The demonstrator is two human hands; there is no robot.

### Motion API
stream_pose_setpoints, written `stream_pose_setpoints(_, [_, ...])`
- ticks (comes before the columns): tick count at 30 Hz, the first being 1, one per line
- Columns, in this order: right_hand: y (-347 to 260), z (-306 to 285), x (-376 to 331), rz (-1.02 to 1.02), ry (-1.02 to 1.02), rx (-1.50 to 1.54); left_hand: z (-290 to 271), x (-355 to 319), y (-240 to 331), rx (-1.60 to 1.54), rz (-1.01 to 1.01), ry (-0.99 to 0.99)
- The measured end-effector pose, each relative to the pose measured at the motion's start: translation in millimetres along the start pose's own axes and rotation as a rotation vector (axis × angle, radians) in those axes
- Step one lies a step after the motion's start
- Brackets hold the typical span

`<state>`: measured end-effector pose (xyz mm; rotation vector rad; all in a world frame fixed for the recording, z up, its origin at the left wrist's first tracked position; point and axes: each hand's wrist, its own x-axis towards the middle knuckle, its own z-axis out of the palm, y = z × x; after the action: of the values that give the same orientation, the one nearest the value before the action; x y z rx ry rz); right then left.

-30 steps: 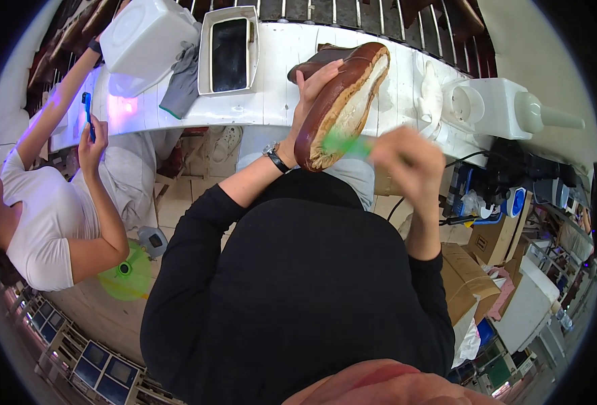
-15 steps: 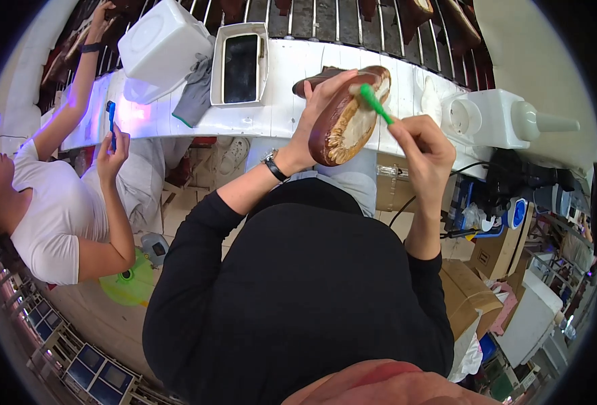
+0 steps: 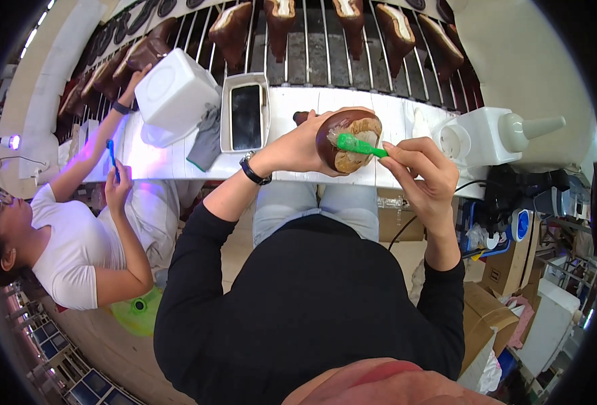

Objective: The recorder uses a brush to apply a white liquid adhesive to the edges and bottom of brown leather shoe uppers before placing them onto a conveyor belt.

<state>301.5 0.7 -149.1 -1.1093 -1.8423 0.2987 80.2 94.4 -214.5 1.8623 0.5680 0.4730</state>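
A brown leather shoe upper [image 3: 327,135] is held up over the white table by my left hand [image 3: 292,147], whose fingers wrap round its far side. Its underside, pale in the middle with a tan pleated edge, is turned toward me. Between the thumb and fingers of my right hand [image 3: 425,169] is a green brush [image 3: 362,146]. The brush head lies against the shoe's underside, so its bristles are hidden. Behind my left hand a small piece of another brown thing [image 3: 303,117] shows on the table.
A rack of metal bars [image 3: 308,54] beyond the white table [image 3: 288,108] carries several brown shoes. A white container [image 3: 177,88], a grey glove [image 3: 206,143] and a tray with a dark pane [image 3: 246,118] stand left; a white bottle [image 3: 491,135] right. A co-worker [image 3: 76,236] holds a blue brush [image 3: 112,158].
The shoe has tipped, so its underside now looks foreshortened. The green brush has swung to lie nearly level across it. My view has shifted, showing more of the rack.
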Motion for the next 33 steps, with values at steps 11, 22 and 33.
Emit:
stream_pose_setpoints(11, [30.9, -29.4, 69.8, -0.323, -0.026, -0.493, -67.0, 86.9, -15.1, -0.07, -0.025, -0.585])
stream_pose_setpoints(22, [41.3, -49.8, 77.7, 0.024, 0.009, -0.318, -66.8, 113.2, -51.1, -0.3, -0.042, -0.621])
stream_pose_setpoints(33, [41.3, -48.7, 85.5, 0.003, -0.067, -0.233, -72.3, 101.8, -55.5, -0.331, -0.119, -0.532])
